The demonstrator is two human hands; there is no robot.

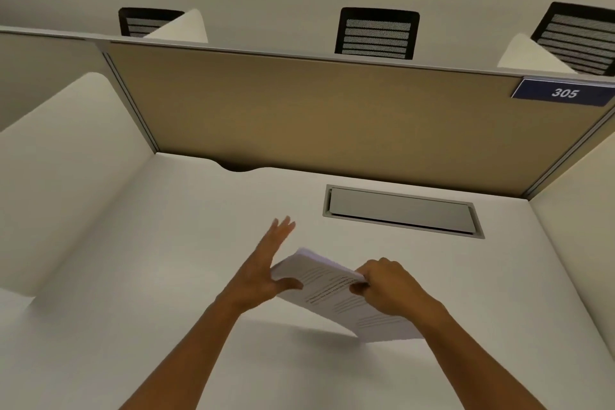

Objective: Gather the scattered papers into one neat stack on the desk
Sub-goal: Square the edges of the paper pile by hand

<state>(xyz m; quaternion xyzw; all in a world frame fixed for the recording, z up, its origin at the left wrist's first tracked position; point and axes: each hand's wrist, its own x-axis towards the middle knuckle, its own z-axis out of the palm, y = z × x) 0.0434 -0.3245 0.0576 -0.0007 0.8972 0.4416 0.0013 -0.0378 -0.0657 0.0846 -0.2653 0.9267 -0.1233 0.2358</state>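
A stack of white printed papers [336,293] is held tilted a little above the white desk [166,276], throwing a shadow under it. My right hand [389,286] pinches the stack's right long edge, thumb on the top sheet. My left hand [266,266] is flat against the stack's left short edge, fingers straight and pointing away from me, thumb resting on the top sheet. No loose sheets show elsewhere on the desk.
A grey cable-box lid [401,211] is set into the desk behind the papers. A tan partition [316,110] with a blue "305" label [564,92] closes the back, white side panels [73,176] stand left and right. Black mesh chairs [377,33] show beyond.
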